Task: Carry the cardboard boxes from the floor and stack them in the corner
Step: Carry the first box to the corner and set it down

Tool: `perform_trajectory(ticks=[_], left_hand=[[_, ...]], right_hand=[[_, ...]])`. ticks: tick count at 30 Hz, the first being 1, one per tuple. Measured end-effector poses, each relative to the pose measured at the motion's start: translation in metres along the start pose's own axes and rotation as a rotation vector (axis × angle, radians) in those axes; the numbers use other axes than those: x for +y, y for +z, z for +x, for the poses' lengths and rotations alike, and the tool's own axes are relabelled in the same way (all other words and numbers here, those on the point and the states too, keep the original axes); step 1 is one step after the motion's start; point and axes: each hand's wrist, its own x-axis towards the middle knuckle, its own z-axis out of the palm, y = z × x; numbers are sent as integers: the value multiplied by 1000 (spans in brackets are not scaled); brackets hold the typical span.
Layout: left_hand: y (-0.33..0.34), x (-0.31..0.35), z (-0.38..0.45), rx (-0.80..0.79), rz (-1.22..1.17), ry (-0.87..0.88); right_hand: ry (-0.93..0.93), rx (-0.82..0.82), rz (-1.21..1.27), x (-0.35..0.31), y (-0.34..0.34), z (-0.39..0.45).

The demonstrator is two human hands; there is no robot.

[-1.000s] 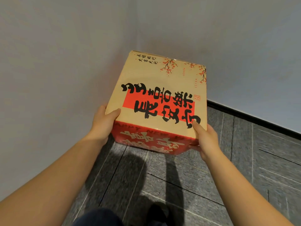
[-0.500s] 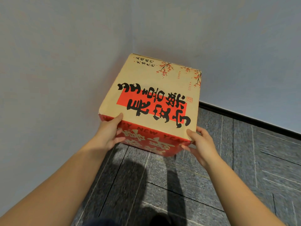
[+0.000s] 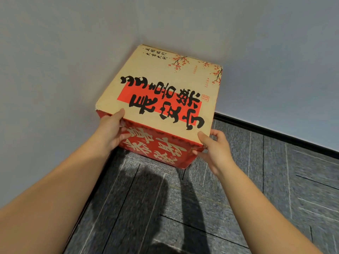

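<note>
A tan cardboard box (image 3: 161,92) with black calligraphy, a red band and red sides sits against the corner where the two walls meet. Whether its base rests on the floor is hidden. My left hand (image 3: 111,132) grips the near left corner, thumb on the top edge and fingers on the red front face. At the near right corner, my right hand (image 3: 214,149) holds the box with its thumb on the top and its fingers curled round the side.
Grey walls (image 3: 55,70) close in on the left and behind the box. A black baseboard (image 3: 275,134) runs along the back wall to the right. Dark grey carpet tiles (image 3: 238,208) cover the floor in front and to the right.
The box has moved deeper into the corner and sits lower. My left hand has slid from the left side round to the front corner. The right hand has shifted to the right corner.
</note>
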Motion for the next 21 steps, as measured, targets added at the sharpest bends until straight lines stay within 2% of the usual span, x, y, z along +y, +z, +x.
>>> perform_trajectory(ticks=[6, 10, 14, 21], left_hand=[[-5, 0, -23, -13, 67, -21], [-5, 32, -70, -3, 198, -6], [-4, 101, -143, -47, 225, 49], [0, 274, -307, -89, 225, 170]], right_hand=[[61, -9, -68, -5, -1, -11], [49, 78, -192, -44, -5, -43], [26, 25, -173, -123, 4, -104], [-65, -91, -165, -309, 35, -243]])
